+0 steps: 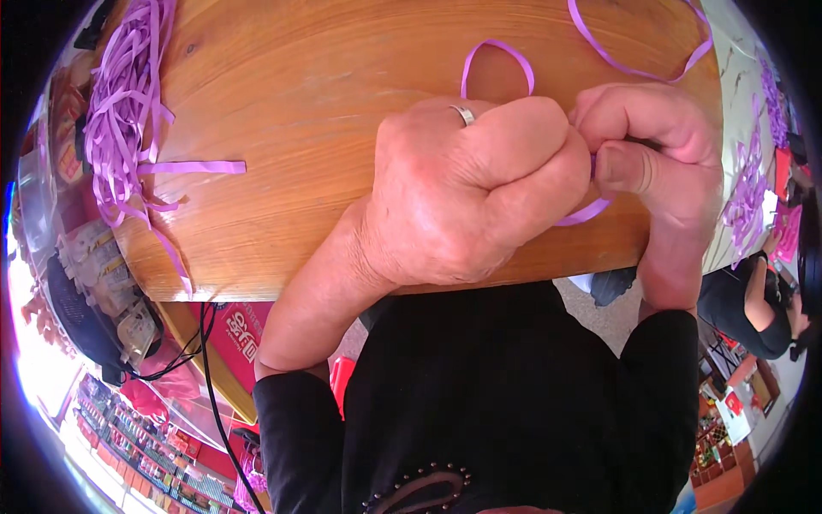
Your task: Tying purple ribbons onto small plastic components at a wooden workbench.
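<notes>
My left hand (479, 188), with a ring on one finger, is closed in a fist above the near part of the wooden table. Touching it on the right, my right hand (655, 146) is closed in a pinch, thumb against bent fingers. A purple ribbon (499, 43) runs into both hands. One loop of it stands out beyond the left fist, and a short piece shows below, between the hands. The part inside the fingers is mostly hidden, so I cannot tell whether it is knotted.
A heap of purple ribbons (128, 94) lies along the left side of the wooden table (300, 111), some ends trailing over its edge. Another ribbon curves at the far right. More ribbons (749, 193) lie on a pale surface at the right, near another person (745, 308). Black cables (205, 368) hang at lower left.
</notes>
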A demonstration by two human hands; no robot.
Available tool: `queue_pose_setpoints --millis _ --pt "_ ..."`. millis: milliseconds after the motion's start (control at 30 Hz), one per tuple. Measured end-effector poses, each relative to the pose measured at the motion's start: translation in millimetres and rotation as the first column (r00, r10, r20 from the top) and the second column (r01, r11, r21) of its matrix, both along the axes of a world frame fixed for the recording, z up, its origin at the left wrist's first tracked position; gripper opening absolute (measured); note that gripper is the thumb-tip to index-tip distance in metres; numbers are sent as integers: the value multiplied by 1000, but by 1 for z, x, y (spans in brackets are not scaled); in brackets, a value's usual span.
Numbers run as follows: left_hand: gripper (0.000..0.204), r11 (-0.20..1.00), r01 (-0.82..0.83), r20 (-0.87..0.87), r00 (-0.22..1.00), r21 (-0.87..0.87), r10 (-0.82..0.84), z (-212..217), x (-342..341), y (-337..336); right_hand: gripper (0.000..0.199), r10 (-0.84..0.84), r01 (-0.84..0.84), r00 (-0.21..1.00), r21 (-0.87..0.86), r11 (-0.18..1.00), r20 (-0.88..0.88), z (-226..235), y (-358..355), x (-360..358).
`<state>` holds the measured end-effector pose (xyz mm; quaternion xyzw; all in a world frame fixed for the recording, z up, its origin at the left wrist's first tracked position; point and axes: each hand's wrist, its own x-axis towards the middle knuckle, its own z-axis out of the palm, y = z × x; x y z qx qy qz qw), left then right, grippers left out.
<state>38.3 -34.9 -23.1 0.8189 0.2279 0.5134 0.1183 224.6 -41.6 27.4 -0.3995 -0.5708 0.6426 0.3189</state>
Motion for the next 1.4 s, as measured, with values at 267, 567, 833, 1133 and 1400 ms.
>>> queue_pose_setpoints --millis 267,567,833,1133,1400 --pt "16 958 -7 101 994 -287 38 14 7 4 39 -53 52 991 13 999 120 11 6 13" --pt "7 520 422 508 861 -742 27 15 7 -9 45 -165 -46 951 650 758 260 6 17 9" --pt "18 134 657 670 729 -742 140 25 1 -8 32 -274 -91 922 841 534 274 3 19 3" --pt "17 236 558 594 796 -795 119 21 3 -6 12 -285 -32 918 769 639 276 -1 18 7" --pt "15 622 250 381 920 -742 85 12 5 1 8 -248 -28 927 712 702 281 -1 20 6"
